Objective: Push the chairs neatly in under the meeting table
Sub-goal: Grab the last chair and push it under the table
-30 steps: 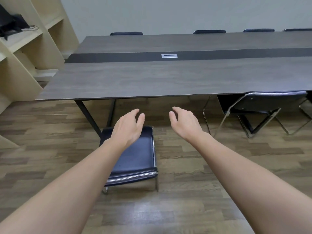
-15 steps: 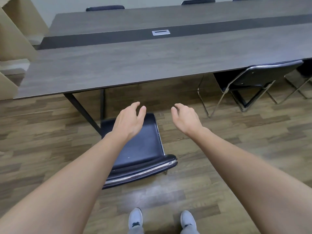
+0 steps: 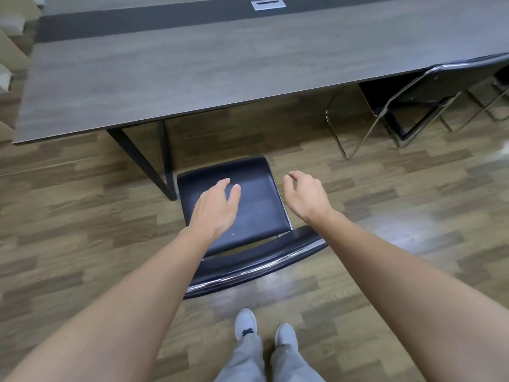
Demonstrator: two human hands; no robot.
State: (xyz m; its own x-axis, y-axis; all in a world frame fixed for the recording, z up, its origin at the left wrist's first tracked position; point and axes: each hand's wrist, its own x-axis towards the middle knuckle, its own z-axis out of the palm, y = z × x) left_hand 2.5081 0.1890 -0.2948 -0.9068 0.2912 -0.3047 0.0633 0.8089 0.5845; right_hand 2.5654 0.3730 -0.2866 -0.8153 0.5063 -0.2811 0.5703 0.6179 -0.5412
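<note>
The chair (image 3: 256,205) stands on the wood floor (image 3: 385,202), fully outside the table (image 3: 192,70), just beside the table leg (image 3: 143,161). Its seat points toward the table and its backrest is toward the person; the backrest runs from lower left to upper right, so the chair is turned a little. The left hand (image 3: 216,208) is over the seat, fingers relaxed and slightly apart, holding nothing. The right hand (image 3: 307,197) is over the seat's right edge, fingers loosely curled, empty. A second chair (image 3: 429,97) sits partly under the table at right.
</note>
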